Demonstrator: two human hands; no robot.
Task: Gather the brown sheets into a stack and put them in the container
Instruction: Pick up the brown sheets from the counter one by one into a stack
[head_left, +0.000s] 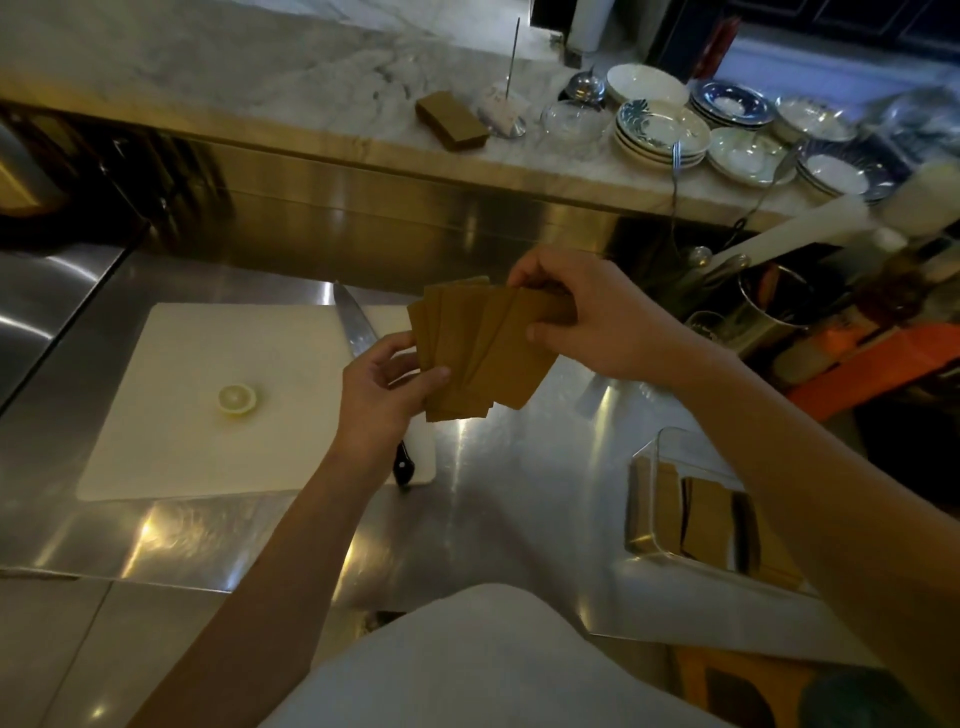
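Note:
Several brown sheets (483, 353) are fanned out in the air above the steel counter, held between both hands. My left hand (384, 395) pinches their lower left edge with thumb on top. My right hand (587, 317) grips their upper right corner. A clear container (691, 509) stands on the counter at the lower right, under my right forearm, with brown sheets standing inside it. Another thick stack of brown sheets (451, 120) lies on the raised marble ledge at the back.
A white cutting board (208, 415) lies left with a lemon half (237, 399) and a large knife (358, 332) on it. Stacked plates and bowls (660, 130) crowd the ledge at the right. A metal pot with utensils (769, 306) stands right.

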